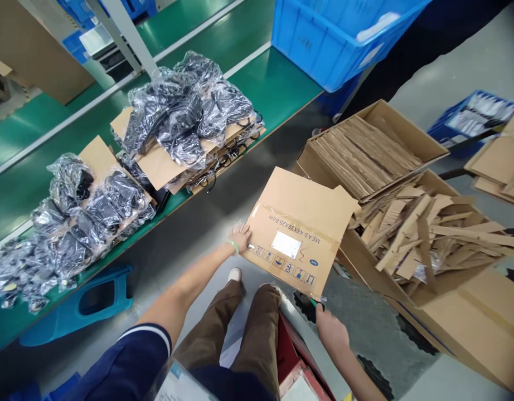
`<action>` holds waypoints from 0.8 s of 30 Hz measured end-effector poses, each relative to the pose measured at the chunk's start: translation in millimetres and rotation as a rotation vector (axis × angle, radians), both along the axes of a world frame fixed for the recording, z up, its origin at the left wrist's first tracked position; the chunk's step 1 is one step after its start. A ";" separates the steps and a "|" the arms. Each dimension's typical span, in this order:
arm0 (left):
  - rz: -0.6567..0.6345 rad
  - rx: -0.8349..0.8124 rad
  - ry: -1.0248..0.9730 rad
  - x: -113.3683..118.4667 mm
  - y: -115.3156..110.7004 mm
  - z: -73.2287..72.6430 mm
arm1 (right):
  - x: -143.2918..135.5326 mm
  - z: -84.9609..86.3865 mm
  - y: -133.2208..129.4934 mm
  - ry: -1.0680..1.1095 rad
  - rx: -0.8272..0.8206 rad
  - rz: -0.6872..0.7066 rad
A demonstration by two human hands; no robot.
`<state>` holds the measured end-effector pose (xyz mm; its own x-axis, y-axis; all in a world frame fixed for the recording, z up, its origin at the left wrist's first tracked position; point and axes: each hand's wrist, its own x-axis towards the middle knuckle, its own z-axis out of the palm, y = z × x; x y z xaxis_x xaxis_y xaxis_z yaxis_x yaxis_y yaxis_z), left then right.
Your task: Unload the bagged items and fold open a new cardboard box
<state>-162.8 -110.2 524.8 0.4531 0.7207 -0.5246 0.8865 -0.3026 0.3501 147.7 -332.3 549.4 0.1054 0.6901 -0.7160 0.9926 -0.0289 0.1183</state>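
- We find the person seated, holding a flattened cardboard box [296, 231] out in front of the knees, above the grey floor [190, 245] and just beside the open carton of scrap strips [428, 239].
- The left hand [240, 238] grips the box at its left edge, fingers curled over the board beside the printed handling symbols.
- The right hand [330, 328] meets the lower corner of the box; the fingers appear closed on something dark and green there, but we cannot tell whether it is the board alone or a small tool.
- Risk one: the box is held only at two edge points and tilts. We judge that a slack grip at either hand would let it swing or drop to the floor.
- Risk two: if a blade is in the right hand, we judge the left hand, on the same panel, and the knees below it to be exposed.
- Risk three: the scrap carton is heaped, with strips jutting over its rim. We judge that a knock from the box could spill them.
- Risk four: the bagged black items [185, 106] sit on cardboard sheets at the edge of the green bench [277, 83], some overhanging. A broad swing of the box to the left could, in our view, dislodge them.
- The second carton of stacked flat sheets [365, 147] and the blue crate [336, 39] stand well apart from both hands.
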 end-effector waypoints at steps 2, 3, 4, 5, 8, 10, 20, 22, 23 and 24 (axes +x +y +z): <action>-0.024 0.086 -0.014 12.6 -40.5 3.0 | 15.2 5.2 0.9 0.023 -0.057 -0.122; -0.063 0.100 -0.031 19.5 -63.1 1.9 | 18.9 8.0 6.0 0.047 -0.058 -0.184; -0.124 0.098 -0.056 26.8 -85.5 -0.8 | 19.7 10.3 14.2 0.078 -0.028 -0.234; -0.203 0.089 -0.083 34.2 -106.2 -4.7 | 18.0 11.2 25.1 0.120 0.032 -0.261; -0.299 0.045 -0.054 56.1 -149.4 -18.9 | 0.3 2.1 66.9 0.255 0.274 -0.178; -0.287 0.027 0.007 66.7 -160.7 -27.3 | -17.7 -12.9 93.2 0.318 0.335 -0.080; -0.269 0.075 0.077 72.1 -162.6 -42.4 | -57.5 -44.9 119.5 0.350 0.275 -0.051; -0.250 0.083 0.097 78.4 -164.3 -43.1 | -55.6 -42.6 118.5 0.357 0.261 -0.048; -0.241 0.084 0.110 81.6 -165.6 -43.7 | -55.2 -42.0 118.4 0.360 0.252 -0.047; -0.237 0.082 0.123 84.4 -167.1 -44.7 | -55.4 -41.8 118.4 0.360 0.244 -0.046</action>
<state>-78.4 -277.3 480.1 0.5506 0.6444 -0.5306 0.8220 -0.5294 0.2101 92.3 -213.8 507.6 -0.0869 0.8442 -0.5290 0.9663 -0.0577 -0.2509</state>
